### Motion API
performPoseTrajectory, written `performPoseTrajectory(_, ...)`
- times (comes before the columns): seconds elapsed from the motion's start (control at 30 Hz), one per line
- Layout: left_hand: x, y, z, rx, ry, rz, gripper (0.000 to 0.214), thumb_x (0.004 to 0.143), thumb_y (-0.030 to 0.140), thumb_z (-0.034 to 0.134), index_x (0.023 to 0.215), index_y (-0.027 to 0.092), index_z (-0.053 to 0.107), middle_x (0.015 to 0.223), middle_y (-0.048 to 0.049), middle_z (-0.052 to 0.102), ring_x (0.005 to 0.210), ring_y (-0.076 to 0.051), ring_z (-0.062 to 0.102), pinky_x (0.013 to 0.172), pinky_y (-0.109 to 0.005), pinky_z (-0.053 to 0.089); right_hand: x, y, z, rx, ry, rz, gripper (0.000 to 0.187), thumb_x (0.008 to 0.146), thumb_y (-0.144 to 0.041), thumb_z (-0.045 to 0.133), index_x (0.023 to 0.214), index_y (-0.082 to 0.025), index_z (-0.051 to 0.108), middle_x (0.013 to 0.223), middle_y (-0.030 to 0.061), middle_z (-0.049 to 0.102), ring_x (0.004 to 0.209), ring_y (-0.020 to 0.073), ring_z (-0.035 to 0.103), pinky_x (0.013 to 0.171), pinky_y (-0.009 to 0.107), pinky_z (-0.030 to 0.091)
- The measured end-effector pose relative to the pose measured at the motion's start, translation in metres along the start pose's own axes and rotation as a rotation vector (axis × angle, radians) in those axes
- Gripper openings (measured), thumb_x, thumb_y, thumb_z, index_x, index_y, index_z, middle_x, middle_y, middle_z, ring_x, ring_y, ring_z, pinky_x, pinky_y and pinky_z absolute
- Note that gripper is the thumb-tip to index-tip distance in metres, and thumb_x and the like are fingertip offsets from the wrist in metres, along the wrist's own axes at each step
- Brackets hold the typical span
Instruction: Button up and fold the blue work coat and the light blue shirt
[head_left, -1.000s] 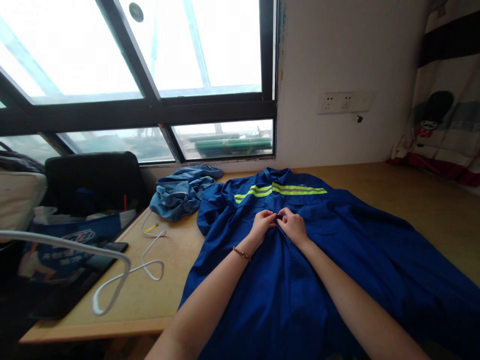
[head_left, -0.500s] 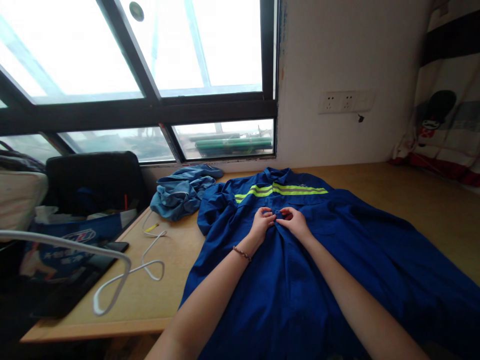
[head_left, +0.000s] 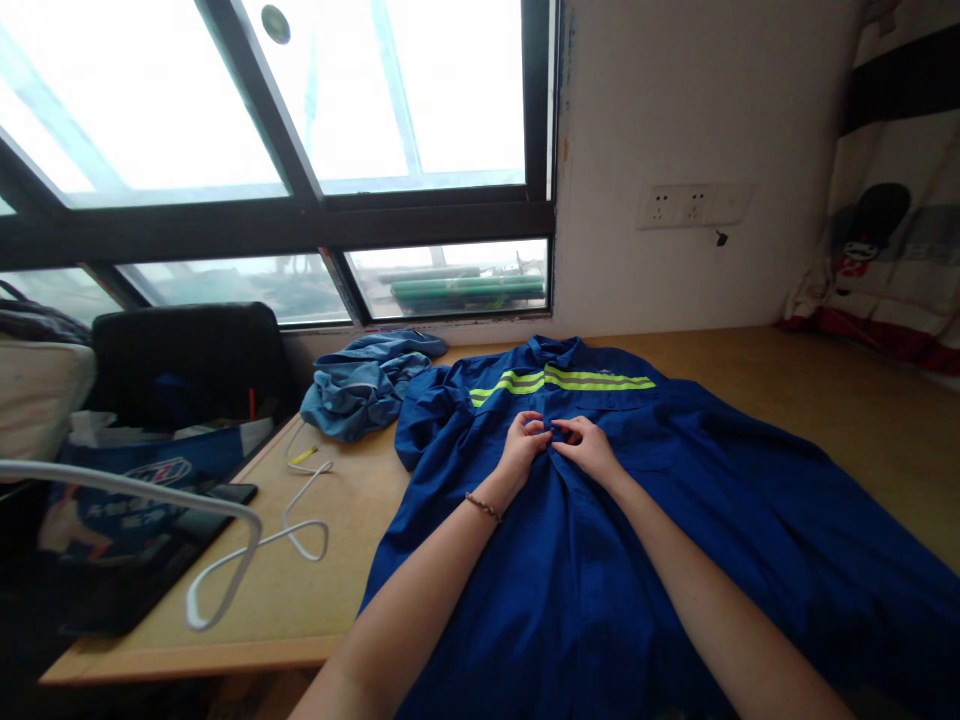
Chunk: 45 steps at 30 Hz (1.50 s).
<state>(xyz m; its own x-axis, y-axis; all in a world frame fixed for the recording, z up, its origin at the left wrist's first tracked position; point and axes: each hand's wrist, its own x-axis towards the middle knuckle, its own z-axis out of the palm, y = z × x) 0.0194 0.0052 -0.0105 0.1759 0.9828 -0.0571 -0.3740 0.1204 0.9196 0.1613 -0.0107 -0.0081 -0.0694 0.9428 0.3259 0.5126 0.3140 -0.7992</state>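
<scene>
A dark blue work jacket [head_left: 675, 520] with yellow-green reflective stripes lies spread flat on the wooden table [head_left: 840, 400], collar toward the window. My left hand [head_left: 523, 445] and my right hand [head_left: 592, 447] meet at the jacket's front opening just below the stripes. Both hands pinch the edges of the cloth there, fingers curled and fingertips nearly touching. A bead bracelet sits on my left wrist.
A crumpled light blue garment [head_left: 364, 385] lies at the table's far left by the window. A white plastic hanger [head_left: 247, 550] rests near the left edge. A black chair [head_left: 187, 360] with bags stands left of the table. Wall sockets [head_left: 690, 205] sit above the table.
My hands have stayed at the same spot on the jacket front; only the fingers have shifted slightly on the cloth.
</scene>
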Motion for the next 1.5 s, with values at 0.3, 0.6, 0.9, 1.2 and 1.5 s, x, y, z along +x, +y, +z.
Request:
performPoseTrajectory(0.3, 0.010, -0.012, -0.005, 0.524, -0.057, 0.285, 0.038, 0.066, 0.016, 0.063, 0.102, 0.016, 0.051, 0.070, -0.0016, 0.065, 0.064, -0.013, 0.060, 0.060, -0.023, 0.045, -0.012, -0.024, -0.002, -0.282, 0.140, 0.014, 0.026, 0.075, -0.019, 0.052, 0.100, -0.016, 0.059, 0.087, 0.0046, 0.056, 0.070, 0.0132, 0.054, 0.069, 0.025, 0.045)
performPoseTrajectory(0.6, 0.029, -0.009, -0.005, 0.807, -0.017, 0.418, 0.040, 0.073, 0.015, 0.057, 0.112, 0.016, 0.050, 0.077, -0.0043, 0.068, 0.073, -0.017, 0.064, 0.070, -0.027, 0.047, -0.081, -0.077, 0.016, -0.890, -0.008, 0.170, 0.017, 0.075, -0.012, 0.047, 0.090, -0.015, 0.057, 0.090, 0.0109, 0.056, 0.080, 0.0230, 0.055, 0.062, 0.030, 0.043)
performPoseTrajectory(0.9, 0.022, -0.005, -0.002, 0.806, 0.032, 0.416, 0.042, 0.073, 0.017, 0.056, 0.115, 0.020, 0.051, 0.078, -0.0044, 0.068, 0.079, -0.021, 0.063, 0.077, -0.032, 0.045, -0.121, -0.040, -0.005, -0.632, -0.058, -0.018, 0.055, 0.072, -0.002, 0.036, 0.121, -0.020, 0.053, 0.124, 0.0072, 0.050, 0.117, 0.0252, 0.038, 0.098, 0.036, 0.032)
performPoseTrajectory(1.2, 0.024, 0.002, -0.009, 1.051, -0.227, 0.539, 0.052, 0.074, 0.016, 0.054, 0.124, 0.023, 0.045, 0.105, -0.0084, 0.062, 0.099, -0.021, 0.056, 0.089, -0.034, 0.040, -0.045, 0.042, -0.078, -0.432, -0.261, -0.188, 0.045, 0.077, -0.012, 0.042, 0.116, -0.027, 0.057, 0.125, 0.0002, 0.051, 0.122, 0.0235, 0.036, 0.101, 0.045, 0.026)
performPoseTrajectory(1.5, 0.051, 0.015, -0.011, 1.184, -0.277, 0.617, 0.056, 0.072, 0.019, 0.057, 0.126, 0.019, 0.042, 0.105, -0.0094, 0.061, 0.102, -0.022, 0.055, 0.092, -0.032, 0.038, 0.005, 0.051, -0.069, -0.005, -0.031, 0.149, 0.013, 0.065, -0.034, 0.066, 0.072, -0.023, 0.071, 0.083, 0.0033, 0.068, 0.086, 0.0228, 0.059, 0.081, 0.036, 0.043)
